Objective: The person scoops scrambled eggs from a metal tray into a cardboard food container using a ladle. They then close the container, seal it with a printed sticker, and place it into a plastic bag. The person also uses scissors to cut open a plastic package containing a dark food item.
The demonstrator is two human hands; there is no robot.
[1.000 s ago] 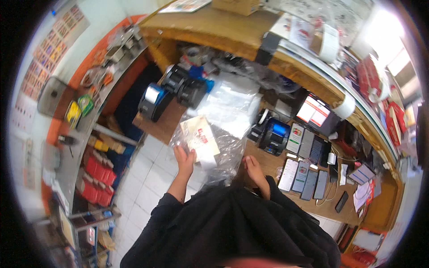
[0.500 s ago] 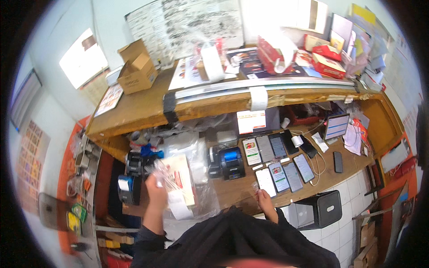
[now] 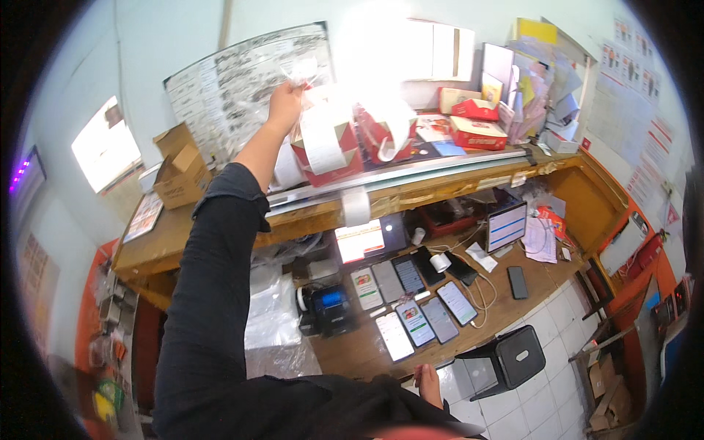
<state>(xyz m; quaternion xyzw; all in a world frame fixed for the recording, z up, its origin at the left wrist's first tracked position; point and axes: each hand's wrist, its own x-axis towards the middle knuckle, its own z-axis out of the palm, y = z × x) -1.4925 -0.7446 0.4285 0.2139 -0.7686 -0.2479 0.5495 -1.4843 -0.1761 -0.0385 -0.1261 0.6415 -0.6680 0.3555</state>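
1. Upper wooden counter [image 3: 167,233]: the biggest piece I have in view, running across the scene above the desk, a metal strip along part of its front edge.
2. Lower desk [image 3: 350,357]: in front of and below that counter; the person's body sits against its near side from my angle.
3. Whiteboard [image 3: 238,92]: on the wall behind the counter, covered in dark marks.
4. Black stool [image 3: 519,356]: on the tiled floor, right of the person's right hand.
5. Red-and-white box [image 3: 350,149]: inside a clear bag [image 3: 299,71], directly below the left hand and well apart from the right. It is over the counter's front part; whether its base bears on the surface, I cannot tell.
6. Second red box [image 3: 372,133]: just to the right of the first, on the counter.
7. Black printer [image 3: 334,312]: on the desk, left of the phones.
8. Left hand [image 3: 284,105]: arm stretched far forward, fingers pinching the bag's gathered top.
9. Right hand [image 3: 427,383]: low, near the desk's front edge, fingers curled; I cannot tell whether they grip anything.
10. White paper strip [image 3: 321,139]: hangs down the first box's front.
11. Phones [image 3: 416,324]: in rows on the desk, beyond the right hand.
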